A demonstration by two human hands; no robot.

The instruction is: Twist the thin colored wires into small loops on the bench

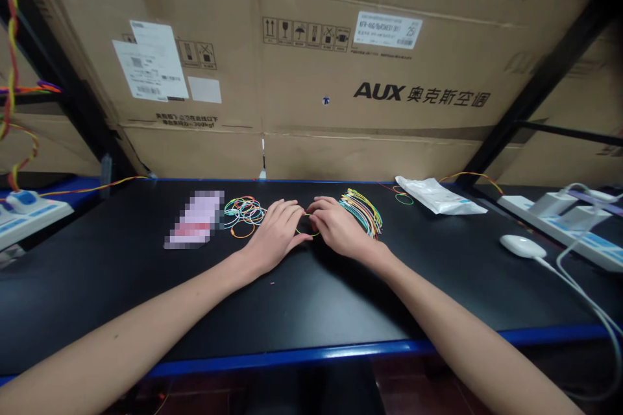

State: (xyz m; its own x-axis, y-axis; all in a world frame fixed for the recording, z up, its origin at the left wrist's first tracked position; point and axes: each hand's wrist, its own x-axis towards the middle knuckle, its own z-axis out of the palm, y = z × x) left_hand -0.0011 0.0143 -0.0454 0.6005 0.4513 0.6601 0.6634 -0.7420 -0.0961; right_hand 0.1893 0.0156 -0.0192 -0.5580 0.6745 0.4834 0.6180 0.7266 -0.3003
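A thin yellow-green wire loop (307, 234) is held between my two hands over the middle of the black table. My left hand (278, 230) has its fingers curled together on the loop's left side, with the thumb reaching under it. The fingertips of my right hand (335, 224) pinch the other side, and the ends of the wire are mostly hidden by the fingers. Left of my left hand lies a tangle of coloured wire loops (246, 213), closed into rings. Just beyond my right hand is a bundle of straighter coloured wires (367, 211), lying side by side.
A blurred-out pink item (197, 217) lies at left. At the back right are a white plastic bag (438, 196) and a small green ring (403, 198). Power strips (574, 233) and a white corded device (523, 247) occupy the right. Cardboard (311, 149) walls the back.
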